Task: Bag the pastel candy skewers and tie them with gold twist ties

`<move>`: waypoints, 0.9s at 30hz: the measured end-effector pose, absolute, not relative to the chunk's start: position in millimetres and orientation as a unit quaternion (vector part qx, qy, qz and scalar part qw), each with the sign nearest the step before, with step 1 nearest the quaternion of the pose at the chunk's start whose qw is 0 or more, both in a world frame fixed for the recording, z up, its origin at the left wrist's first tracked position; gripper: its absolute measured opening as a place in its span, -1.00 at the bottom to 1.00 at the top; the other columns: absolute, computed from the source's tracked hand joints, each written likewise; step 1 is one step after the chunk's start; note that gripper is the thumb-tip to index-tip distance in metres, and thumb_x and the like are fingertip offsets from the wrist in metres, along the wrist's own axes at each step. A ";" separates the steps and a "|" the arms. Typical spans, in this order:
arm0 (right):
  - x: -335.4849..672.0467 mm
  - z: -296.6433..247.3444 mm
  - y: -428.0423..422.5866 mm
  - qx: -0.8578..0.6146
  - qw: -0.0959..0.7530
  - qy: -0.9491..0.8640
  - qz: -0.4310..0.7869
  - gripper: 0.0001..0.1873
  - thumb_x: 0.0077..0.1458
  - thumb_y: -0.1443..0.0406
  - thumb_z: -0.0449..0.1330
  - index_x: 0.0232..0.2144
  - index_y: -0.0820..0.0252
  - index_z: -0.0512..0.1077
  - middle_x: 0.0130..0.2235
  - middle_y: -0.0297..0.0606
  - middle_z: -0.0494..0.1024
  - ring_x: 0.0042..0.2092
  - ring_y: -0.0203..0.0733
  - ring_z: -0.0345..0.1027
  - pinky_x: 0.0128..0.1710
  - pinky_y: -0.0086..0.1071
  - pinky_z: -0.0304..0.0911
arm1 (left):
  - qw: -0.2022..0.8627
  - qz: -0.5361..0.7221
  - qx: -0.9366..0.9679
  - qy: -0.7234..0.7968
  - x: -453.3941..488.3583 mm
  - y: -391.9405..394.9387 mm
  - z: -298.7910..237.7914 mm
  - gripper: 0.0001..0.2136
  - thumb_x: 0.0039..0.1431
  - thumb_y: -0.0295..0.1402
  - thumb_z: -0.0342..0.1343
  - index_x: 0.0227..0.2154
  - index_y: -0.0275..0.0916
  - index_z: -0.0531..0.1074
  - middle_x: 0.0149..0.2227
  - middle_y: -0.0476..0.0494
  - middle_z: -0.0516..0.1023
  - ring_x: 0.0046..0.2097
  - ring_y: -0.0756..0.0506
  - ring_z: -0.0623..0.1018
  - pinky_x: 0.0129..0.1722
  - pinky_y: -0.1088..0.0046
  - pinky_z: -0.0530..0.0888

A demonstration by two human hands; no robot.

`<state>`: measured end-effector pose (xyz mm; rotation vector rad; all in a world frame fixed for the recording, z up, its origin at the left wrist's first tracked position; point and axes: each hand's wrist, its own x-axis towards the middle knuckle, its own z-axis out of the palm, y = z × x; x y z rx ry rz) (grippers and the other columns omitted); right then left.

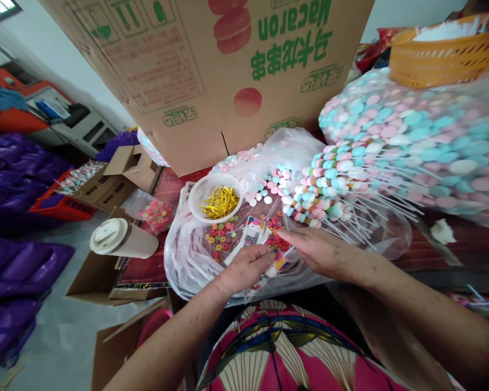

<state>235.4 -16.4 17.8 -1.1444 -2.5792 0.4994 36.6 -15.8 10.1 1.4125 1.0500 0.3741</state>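
My left hand (250, 264) is closed on a small printed clear packet (252, 233) held over a plastic-lined work surface (187, 260). My right hand (315, 248) lies just right of it, fingers pointing left and pinched at the packet's edge among red ring candies (277, 241). Colourful ring candies (222, 234) lie loose under the hands. A white bowl (212, 189) with gold twist ties (220, 202) stands just beyond. Pastel marshmallow skewers (330, 187) on white sticks are piled to the right.
A big "Macaron" cardboard box (212, 70) rises behind. A large bag of pastel marshmallows (424, 141) and an orange basket (444, 54) fill the right. A tan lidded cup (122, 238) lies at left, near open cartons (118, 179) and purple bags (16, 179).
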 end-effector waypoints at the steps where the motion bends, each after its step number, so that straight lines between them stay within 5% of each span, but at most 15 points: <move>1: 228.0 17.5 -17.1 -0.407 0.119 -0.889 0.174 -0.52 0.02 0.49 -0.04 0.02 0.31 0.33 -0.16 -0.03 0.54 -0.12 -0.06 0.40 -0.12 -0.21 0.28 | 0.594 0.194 0.622 0.471 39.2 -17.7 6.3 -0.66 0.12 -0.09 -0.01 -0.56 -0.27 0.33 -0.60 0.06 0.21 -0.50 0.03 0.22 -0.48 0.52 0.18; 4: 219.2 18.1 -16.5 -0.421 0.096 -0.879 0.201 -0.42 -0.01 0.48 -0.01 0.12 0.40 0.23 -0.16 0.06 0.53 -0.17 -0.01 0.42 -0.16 -0.17 0.30 | 0.533 0.263 0.639 0.489 42.4 -21.4 -4.6 -0.69 0.12 -0.14 -0.01 -0.57 -0.27 0.34 -0.57 0.03 0.26 -0.45 0.01 0.25 -0.41 0.50 0.22; 9: 234.2 17.7 -19.0 -0.499 0.270 -0.750 0.340 -0.39 0.10 0.29 0.05 0.21 0.19 0.10 -0.09 -0.10 0.50 -0.35 -0.23 0.39 -0.31 -0.31 0.34 | 0.518 0.343 0.580 0.527 37.6 -21.3 -13.9 -0.69 0.17 -0.15 -0.04 -0.58 -0.24 0.28 -0.59 0.07 0.20 -0.50 0.03 0.21 -0.46 0.51 0.20; 14: 201.6 1.3 -31.3 -0.536 0.287 -0.563 0.559 -0.65 -0.03 0.08 0.17 -0.26 0.19 0.37 -0.55 -0.38 0.43 -0.62 -0.32 0.25 -0.64 -0.44 0.18 | 0.481 0.383 0.584 0.530 39.5 -27.3 -13.1 -0.75 0.15 -0.17 0.01 -0.49 -0.25 0.39 -0.52 0.02 0.31 -0.41 0.00 0.31 -0.33 0.49 0.28; 17: 182.1 -6.9 -35.0 -0.521 0.360 -0.480 0.607 -0.70 -0.01 0.03 0.11 -0.44 0.15 0.28 -0.58 -0.40 0.41 -0.64 -0.31 0.27 -0.65 -0.42 0.20 | 0.595 0.363 0.516 0.498 32.7 -32.2 -10.7 -0.68 0.15 -0.11 0.02 -0.19 -0.26 0.38 -0.46 -0.01 0.39 -0.42 0.00 0.35 -0.35 0.48 0.32; 19: 177.7 -9.3 -36.1 -0.496 0.385 -0.480 0.613 -0.71 0.02 0.04 0.09 -0.45 0.14 0.26 -0.55 -0.39 0.42 -0.60 -0.29 0.32 -0.62 -0.40 0.25 | 0.659 0.304 0.518 0.453 24.4 -32.9 -6.9 -0.65 0.16 -0.08 0.00 -0.19 -0.30 0.37 -0.43 -0.06 0.42 -0.40 0.00 0.37 -0.34 0.47 0.33; 22: 177.2 -8.9 -35.1 -0.498 0.369 -0.592 0.514 -0.76 0.13 0.14 0.01 -0.47 0.14 0.26 -0.60 -0.41 0.37 -0.62 -0.29 0.29 -0.61 -0.42 0.22 | 0.637 0.208 0.604 0.431 13.4 -28.3 2.7 -0.67 0.20 -0.10 -0.06 -0.35 -0.29 0.39 -0.41 -0.07 0.42 -0.34 -0.03 0.37 -0.29 0.47 0.34; 27: 179.0 9.3 -22.3 -0.478 0.367 -0.796 0.055 -0.78 0.18 0.35 -0.04 -0.41 0.24 0.37 -0.44 -0.16 0.49 -0.36 -0.15 0.38 -0.34 -0.30 0.28 | 0.557 0.143 0.688 0.443 3.7 -15.9 20.2 -0.71 0.22 -0.18 -0.15 -0.37 -0.26 0.38 -0.40 -0.05 0.44 -0.31 -0.05 0.40 -0.23 0.45 0.36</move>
